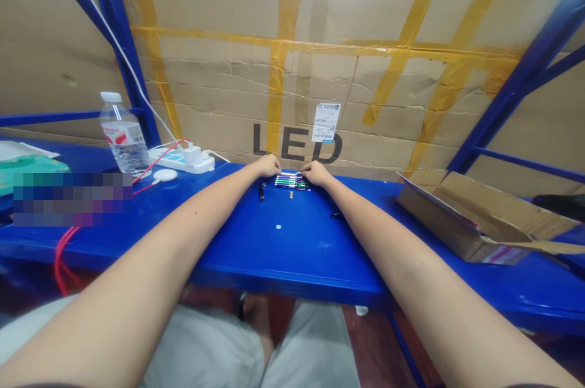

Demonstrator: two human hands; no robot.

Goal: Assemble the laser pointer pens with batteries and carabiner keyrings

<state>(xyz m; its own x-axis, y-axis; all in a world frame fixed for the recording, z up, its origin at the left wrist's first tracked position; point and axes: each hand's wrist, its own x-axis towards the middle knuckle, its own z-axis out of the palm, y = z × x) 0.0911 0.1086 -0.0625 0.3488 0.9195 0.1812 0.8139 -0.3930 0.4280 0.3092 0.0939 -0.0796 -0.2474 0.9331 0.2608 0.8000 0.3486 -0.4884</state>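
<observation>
Several slim, glossy, purple-and-green rigid-looking tubes lie side by side between the fingertips of the left hand and right hand, whose grip cannot be told, and seem light, slippery, best pinched at the ends.

Workshop, perhaps: blue racking, cardboard

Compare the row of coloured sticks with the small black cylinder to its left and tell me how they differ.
Colour: the row of coloured sticks shows green and purple; the black cylinder is dark.
Pose: the sticks lie crosswise; the cylinder points roughly toward the person.
Place: the sticks lie between the two hands; the cylinder lies apart, nearer the front edge.
Shared: both rest on the blue table.
</observation>
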